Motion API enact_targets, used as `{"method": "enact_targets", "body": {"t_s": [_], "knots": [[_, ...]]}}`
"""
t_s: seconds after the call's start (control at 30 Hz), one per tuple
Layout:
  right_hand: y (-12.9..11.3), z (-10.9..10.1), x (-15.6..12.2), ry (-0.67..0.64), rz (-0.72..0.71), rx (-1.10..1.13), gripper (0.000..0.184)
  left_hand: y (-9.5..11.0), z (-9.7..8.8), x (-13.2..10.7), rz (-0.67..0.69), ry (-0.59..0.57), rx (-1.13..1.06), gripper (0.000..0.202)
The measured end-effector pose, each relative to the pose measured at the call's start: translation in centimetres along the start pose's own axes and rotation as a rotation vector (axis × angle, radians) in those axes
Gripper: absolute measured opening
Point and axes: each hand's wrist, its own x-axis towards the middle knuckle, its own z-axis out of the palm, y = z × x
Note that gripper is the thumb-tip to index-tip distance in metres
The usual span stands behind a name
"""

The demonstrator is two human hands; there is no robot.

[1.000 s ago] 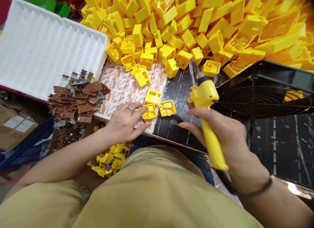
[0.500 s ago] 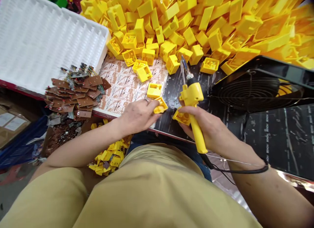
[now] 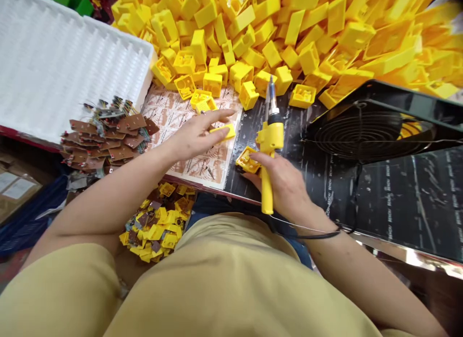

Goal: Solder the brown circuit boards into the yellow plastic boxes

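My left hand point(image 3: 197, 134) is over the patterned sheet with fingers stretched and apart. Its thumb lies across a small yellow plastic housing point(image 3: 229, 133), partly hidden under the hand; I cannot tell whether it presses on it. My right hand point(image 3: 284, 182) is closed around a yellow soldering iron point(image 3: 267, 182), whose metal tip points away from me. Between that hand's thumb and fingers is another open yellow housing point(image 3: 247, 159), hollow side up. A thin solder wire and black cord trail from the iron's lower end over my right forearm.
A large heap of yellow housings point(image 3: 267, 30) covers the back. Brown circuit boards with wires point(image 3: 115, 134) are piled left, beside a white foam tray point(image 3: 72, 62). A black fan point(image 3: 358, 129) stands right. Below the table edge lie more yellow pieces point(image 3: 162, 226).
My left hand has moved away from me, and its fingers have spread off the housing they held. My right hand has shifted left with the soldering iron, now more upright, and a housing.
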Motion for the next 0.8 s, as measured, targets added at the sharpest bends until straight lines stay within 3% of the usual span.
{"method": "enact_targets", "body": {"t_s": [0.1, 0.17, 0.27, 0.33, 0.43, 0.57, 0.63, 0.73, 0.8], "knots": [[0.4, -0.6, -0.2, -0.039, -0.036, 0.023, 0.038, 1.0, 0.0, -0.6, -0.090, -0.092, -0.038, 0.048], [0.7, -1.1, -0.2, -0.072, -0.060, 0.027, 0.036, 1.6, -0.2, -1.0, -0.176, -0.107, 0.179, 0.049], [1.0, -1.2, -0.3, -0.076, -0.073, 0.001, 0.038, 2.4, -0.7, -1.7, -0.280, -0.039, 0.555, 0.054], [1.1, -0.9, -0.4, -0.064, -0.073, -0.011, 0.045, 3.1, -0.8, -2.3, -0.294, -0.006, 0.677, 0.064], [1.2, -0.4, -0.6, -0.044, -0.082, -0.005, 0.055, 4.3, -0.3, -3.0, -0.253, -0.024, 0.723, 0.074], [1.6, -1.1, -0.7, -0.058, -0.101, 0.006, 0.063, 4.7, 0.7, -2.9, -0.167, -0.077, 0.683, 0.048], [2.0, -1.9, -0.7, -0.065, -0.110, 0.011, 0.066, 4.5, 0.9, -2.8, -0.060, -0.138, 0.617, 0.037], [2.6, -2.8, -0.9, -0.080, -0.097, 0.044, 0.065, 4.4, 1.4, -2.9, 0.159, -0.220, 0.470, 0.046], [3.0, -2.6, -1.0, -0.099, -0.065, 0.078, 0.065, 4.4, 1.2, -2.9, 0.216, -0.226, 0.411, 0.053]]}}
